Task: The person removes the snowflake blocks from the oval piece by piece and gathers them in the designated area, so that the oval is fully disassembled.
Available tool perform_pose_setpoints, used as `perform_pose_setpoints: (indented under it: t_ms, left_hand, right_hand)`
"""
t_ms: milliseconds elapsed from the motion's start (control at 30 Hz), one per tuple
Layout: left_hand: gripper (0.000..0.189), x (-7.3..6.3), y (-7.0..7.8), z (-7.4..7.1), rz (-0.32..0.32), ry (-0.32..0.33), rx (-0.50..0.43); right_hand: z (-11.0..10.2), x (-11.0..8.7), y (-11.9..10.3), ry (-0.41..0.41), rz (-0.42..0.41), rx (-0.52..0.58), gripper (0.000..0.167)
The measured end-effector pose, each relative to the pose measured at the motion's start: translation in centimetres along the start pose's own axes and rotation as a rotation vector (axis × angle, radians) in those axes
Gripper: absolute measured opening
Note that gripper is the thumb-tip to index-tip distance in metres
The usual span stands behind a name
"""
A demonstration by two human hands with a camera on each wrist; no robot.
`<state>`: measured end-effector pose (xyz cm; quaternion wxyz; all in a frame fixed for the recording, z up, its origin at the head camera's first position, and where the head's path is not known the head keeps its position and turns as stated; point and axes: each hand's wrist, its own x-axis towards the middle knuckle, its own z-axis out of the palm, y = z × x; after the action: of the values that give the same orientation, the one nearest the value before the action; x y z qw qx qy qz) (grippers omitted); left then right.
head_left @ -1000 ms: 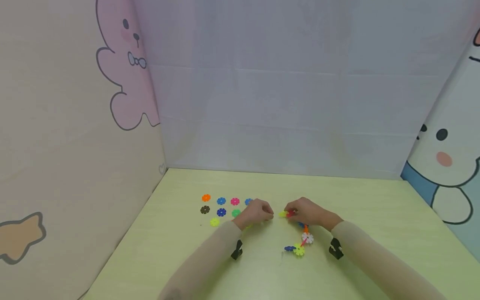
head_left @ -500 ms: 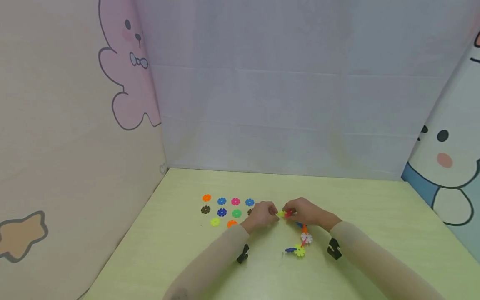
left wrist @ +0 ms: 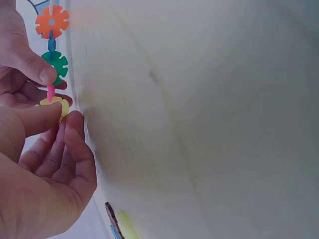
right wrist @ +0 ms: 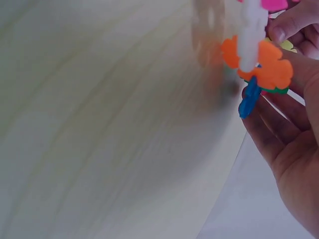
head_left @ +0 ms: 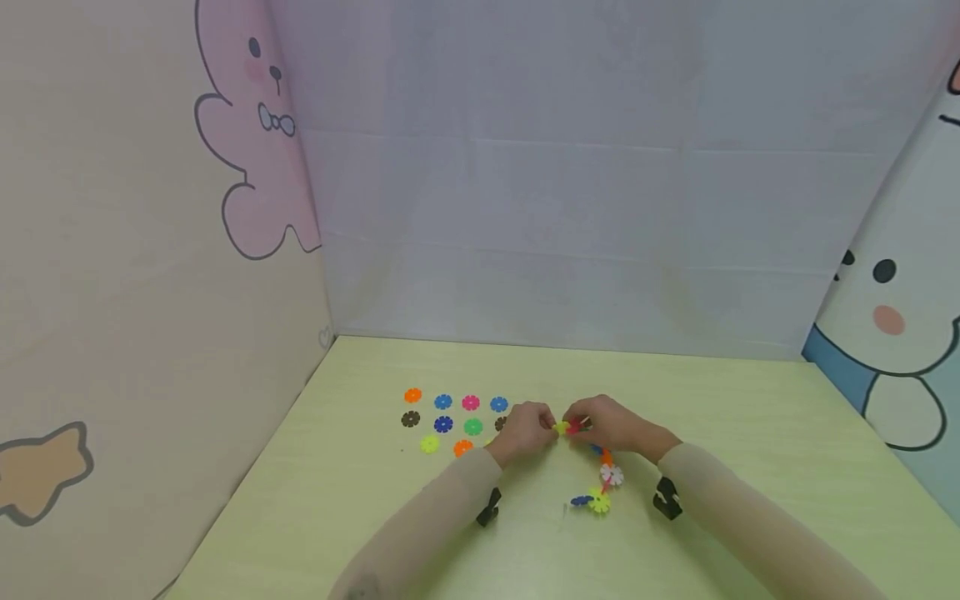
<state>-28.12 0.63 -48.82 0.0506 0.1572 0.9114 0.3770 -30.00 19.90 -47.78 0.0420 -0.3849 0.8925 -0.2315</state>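
My left hand (head_left: 527,429) pinches a yellow notched snowflake disc (left wrist: 59,105) between thumb and fingertips, at the end of a linked chain. Right beside it, my right hand (head_left: 611,423) grips the chain around the green disc (left wrist: 57,64), near a pink disc (left wrist: 51,92) slotted into the yellow one. Past that hand, the chain runs through a blue disc (right wrist: 250,99), an orange disc (right wrist: 274,67) and a white disc (right wrist: 249,40). Toward the front of the table it continues with another yellow disc (head_left: 598,501) and a dark blue disc (head_left: 582,501).
Left of the hands, loose snowflake discs lie in rows on the pale table (head_left: 315,500), among them an orange one (head_left: 413,395), a brown one (head_left: 410,419) and a pink one (head_left: 470,402). My left forearm hides some. A curtain (head_left: 562,208) hangs behind the table.
My left hand has moved right, from apart to pinching the yellow disc at the chain's end. The right hand and the chain have shifted slightly left.
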Motion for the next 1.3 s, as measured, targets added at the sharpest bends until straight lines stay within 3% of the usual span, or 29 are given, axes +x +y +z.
perform_pose_setpoints:
  t_ms: [233, 400, 567, 833, 1300]
  left_hand:
    - [0.009, -0.12, 0.26, -0.12, -0.012, -0.005, 0.021]
    - [0.009, -0.16, 0.23, -0.17, 0.001, -0.015, 0.023]
    - [0.009, 0.01, -0.07, 0.03, 0.024, -0.025, 0.042]
    - [0.009, 0.12, 0.04, 0.17, -0.010, -0.031, 0.039]
    - [0.010, 0.24, 0.72, 0.64, 0.036, 0.065, 0.012]
  right_hand:
    - [-0.09, -0.43, -0.14, 0.009, 0.074, -0.022, 0.032]
    - [-0.11, -0.56, -0.22, 0.007, 0.103, -0.038, 0.030]
    - [-0.12, -0.48, -0.19, 0.002, 0.073, -0.042, 0.028]
    - [-0.02, -0.34, 0.08, 0.009, 0.040, -0.011, 0.025]
    - [0.20, -0.35, 0.38, 0.008, 0.020, 0.035, 0.020]
